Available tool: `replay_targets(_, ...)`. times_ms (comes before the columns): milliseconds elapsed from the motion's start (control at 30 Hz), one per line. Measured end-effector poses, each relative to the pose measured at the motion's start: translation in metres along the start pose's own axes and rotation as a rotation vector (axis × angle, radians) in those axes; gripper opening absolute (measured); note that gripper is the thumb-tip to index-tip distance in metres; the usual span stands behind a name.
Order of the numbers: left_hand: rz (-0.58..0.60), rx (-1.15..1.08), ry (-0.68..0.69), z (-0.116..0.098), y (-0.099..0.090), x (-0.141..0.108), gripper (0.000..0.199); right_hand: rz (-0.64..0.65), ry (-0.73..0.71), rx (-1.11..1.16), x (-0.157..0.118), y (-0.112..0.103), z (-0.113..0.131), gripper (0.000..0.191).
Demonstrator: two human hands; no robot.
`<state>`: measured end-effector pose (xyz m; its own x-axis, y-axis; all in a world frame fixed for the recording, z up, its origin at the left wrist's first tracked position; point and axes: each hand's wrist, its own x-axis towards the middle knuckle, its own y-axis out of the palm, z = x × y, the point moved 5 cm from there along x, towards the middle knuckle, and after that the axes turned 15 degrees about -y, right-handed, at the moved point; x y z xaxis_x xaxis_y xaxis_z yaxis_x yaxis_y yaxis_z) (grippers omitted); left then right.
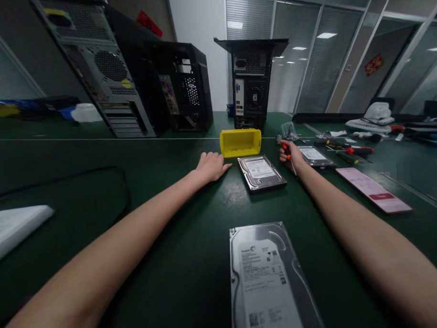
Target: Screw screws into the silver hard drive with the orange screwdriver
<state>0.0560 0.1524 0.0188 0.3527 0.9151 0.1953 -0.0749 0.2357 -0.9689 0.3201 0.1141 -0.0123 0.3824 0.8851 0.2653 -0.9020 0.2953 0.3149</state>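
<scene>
My left hand (210, 167) rests on the green table with its thumb apart from the fingers and nothing visible in it. It lies beside a yellow plastic box (241, 152), whose open side faces me. A screwdriver (286, 151) with an orange and black handle is gripped in my right hand (293, 156), its shaft pointing down toward me. Between my hands a hard drive (261, 171) lies label up in front of the box. Closer to me is a larger-looking hard drive (265, 282), cut off by the bottom edge. A third hard drive (314, 155) sits just right of my right hand, partly hidden.
Computer cases stand at the back: a big one (118, 67), a black one (201, 88) and another (250, 86). On the right lie a pink-screened phone (375, 187), several hand tools (357, 151) and a clear bag (289, 131). A black cable (124, 186) and white object (16, 226) are left.
</scene>
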Motion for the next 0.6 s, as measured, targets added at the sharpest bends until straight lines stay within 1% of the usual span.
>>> replay_targets(33, -0.002, 0.016, 0.008, -0.002, 0.001, 0.001, 0.047, 0.011, -0.016, 0.062, -0.003, -0.005, -0.002, 0.012)
replay_targets(67, -0.006, 0.029, 0.020, -0.003, 0.001, 0.002, 0.046, 0.053, -0.018, 0.095, -0.005, -0.005, -0.003, 0.015)
replay_targets(133, -0.019, 0.046, 0.048, -0.006, 0.001, 0.002, 0.044, 0.104, -0.057, 0.110, -0.007, -0.002, -0.004, 0.021)
replay_targets(200, -0.042, 0.052, 0.069, -0.008, 0.001, 0.000, 0.043, 0.128, -0.117, 0.024, -0.008, 0.005, -0.003, 0.024)
replay_targets(267, -0.054, 0.052, 0.069, -0.010, 0.000, 0.000, 0.042, 0.134, -0.171, -0.105, -0.008, 0.011, -0.003, 0.023)
replay_targets(367, -0.032, 0.049, 0.045, -0.012, -0.001, 0.003, 0.042, 0.173, -0.188, -0.198, -0.010, 0.017, -0.005, 0.018)
replay_targets(467, -0.003, 0.029, 0.018, -0.015, -0.002, 0.007, 0.042, 0.205, -0.144, -0.137, -0.010, 0.016, -0.007, 0.016)
replay_targets(533, -0.001, 0.025, 0.011, -0.016, -0.002, 0.008, 0.041, 0.229, -0.049, -0.068, -0.012, 0.013, -0.007, 0.013)
replay_targets(600, -0.025, 0.031, 0.004, -0.016, -0.002, 0.006, 0.041, 0.262, 0.078, 0.019, -0.016, 0.012, -0.007, 0.007)
